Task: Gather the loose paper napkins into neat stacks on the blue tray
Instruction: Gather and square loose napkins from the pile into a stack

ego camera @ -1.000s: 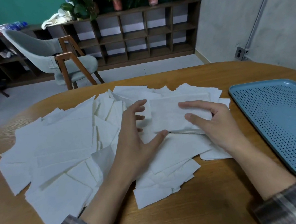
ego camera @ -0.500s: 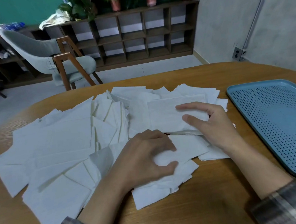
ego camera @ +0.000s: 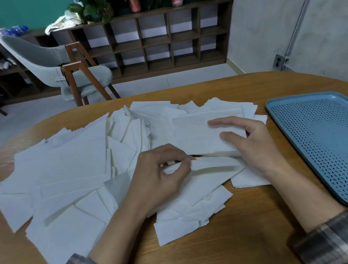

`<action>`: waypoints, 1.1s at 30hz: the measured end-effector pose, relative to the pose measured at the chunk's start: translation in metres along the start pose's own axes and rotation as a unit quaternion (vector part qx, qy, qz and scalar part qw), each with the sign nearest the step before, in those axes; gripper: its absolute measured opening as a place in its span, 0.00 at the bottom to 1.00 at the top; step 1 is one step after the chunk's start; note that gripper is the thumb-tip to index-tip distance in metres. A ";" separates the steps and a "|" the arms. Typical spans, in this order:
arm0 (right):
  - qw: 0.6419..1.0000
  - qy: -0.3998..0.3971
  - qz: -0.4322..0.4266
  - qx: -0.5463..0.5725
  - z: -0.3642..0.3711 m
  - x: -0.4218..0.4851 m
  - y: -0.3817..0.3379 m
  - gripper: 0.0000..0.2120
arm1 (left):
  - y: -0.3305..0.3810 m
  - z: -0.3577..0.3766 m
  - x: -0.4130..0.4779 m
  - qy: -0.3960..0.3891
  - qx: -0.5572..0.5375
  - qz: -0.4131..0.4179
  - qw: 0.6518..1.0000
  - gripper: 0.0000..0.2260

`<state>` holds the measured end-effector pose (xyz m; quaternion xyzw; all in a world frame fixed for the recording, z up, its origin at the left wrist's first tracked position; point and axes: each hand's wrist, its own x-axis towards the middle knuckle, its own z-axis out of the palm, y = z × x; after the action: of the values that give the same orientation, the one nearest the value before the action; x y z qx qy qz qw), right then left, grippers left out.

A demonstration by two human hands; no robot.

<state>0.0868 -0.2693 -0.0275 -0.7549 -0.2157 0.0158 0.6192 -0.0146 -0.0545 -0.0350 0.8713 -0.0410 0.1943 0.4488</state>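
Observation:
Several loose white paper napkins (ego camera: pixel 66 170) lie scattered across the wooden table (ego camera: pixel 233 249). A small squared stack of napkins (ego camera: pixel 192 134) sits near the middle. My right hand (ego camera: pixel 253 145) holds this stack, fingers flat on top and thumb on its near right edge. My left hand (ego camera: pixel 162 175) pinches a loose napkin (ego camera: pixel 212 164) just in front of the stack, lifting its edge. The blue perforated tray (ego camera: pixel 327 142) lies at the right with nothing on it.
A grey chair (ego camera: pixel 56 68) with wooden legs stands beyond the table's far edge. A dark shelf unit (ego camera: pixel 160 39) with potted plants lines the back wall. Bare wood shows along the near table edge and between the napkins and the tray.
My left hand left the stack's left edge, pulled back toward me and curled round a loose napkin, now lifting it. My right hand stayed on the stack.

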 end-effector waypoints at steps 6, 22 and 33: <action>1.000 -0.004 -0.004 -0.008 0.000 -0.001 -0.002 0.18 | -0.002 -0.002 0.000 -0.047 -0.032 -0.075 0.996 0.08; 0.990 -0.134 -0.044 0.029 0.006 -0.009 -0.009 0.22 | 0.010 -0.003 0.004 0.080 -0.126 -0.097 0.984 0.08; 0.991 -0.109 -0.024 0.080 0.009 -0.010 -0.010 0.28 | 0.012 -0.004 0.004 0.130 -0.104 -0.052 0.985 0.13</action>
<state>0.0722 -0.2630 -0.0228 -0.6915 -0.2985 0.1002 0.6501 -0.0150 -0.0585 -0.0221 0.7882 0.0431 0.2772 0.5478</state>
